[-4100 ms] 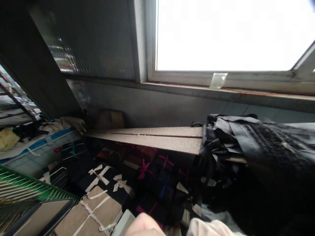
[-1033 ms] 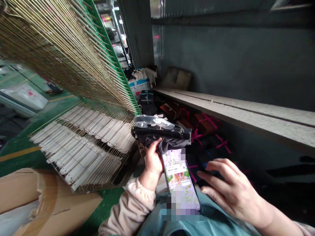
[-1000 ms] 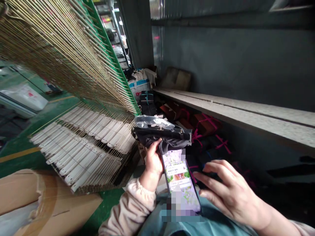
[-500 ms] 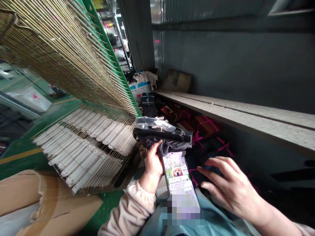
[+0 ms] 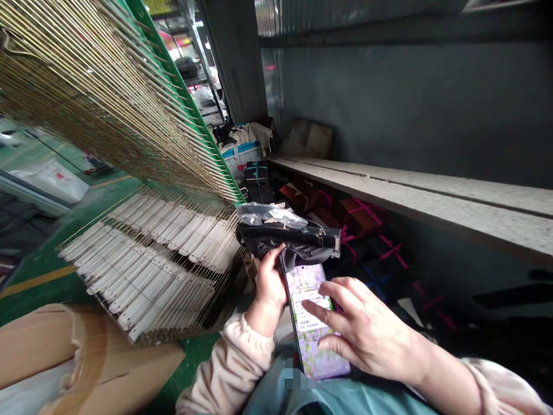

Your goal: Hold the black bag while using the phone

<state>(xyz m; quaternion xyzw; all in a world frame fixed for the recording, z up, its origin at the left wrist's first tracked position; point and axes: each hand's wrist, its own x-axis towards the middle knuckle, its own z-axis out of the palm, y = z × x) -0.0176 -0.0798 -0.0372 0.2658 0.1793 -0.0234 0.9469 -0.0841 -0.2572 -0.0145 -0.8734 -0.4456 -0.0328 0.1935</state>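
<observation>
My left hand (image 5: 268,288) grips a lit smartphone (image 5: 311,323) by its left edge, together with a dark folded item in a clear plastic bag (image 5: 287,233) at the phone's top. My right hand (image 5: 367,334) lies over the phone from the right, fingers spread, its fingertips on the screen. The phone rests low over my lap in teal cloth (image 5: 328,397). Both sleeves are pale pink.
A green-framed rack of thin metal rods (image 5: 116,109) slants at the left, with white tags (image 5: 147,253) hung on it. A long pale board shelf (image 5: 432,196) runs along the grey wall. Ribbon-tied boxes (image 5: 358,216) lie under it. A cardboard box (image 5: 86,363) sits bottom left.
Four seconds ago the view faced a window and shelf; it has since turned left and down. In the last half second my right hand moved left onto the phone screen.
</observation>
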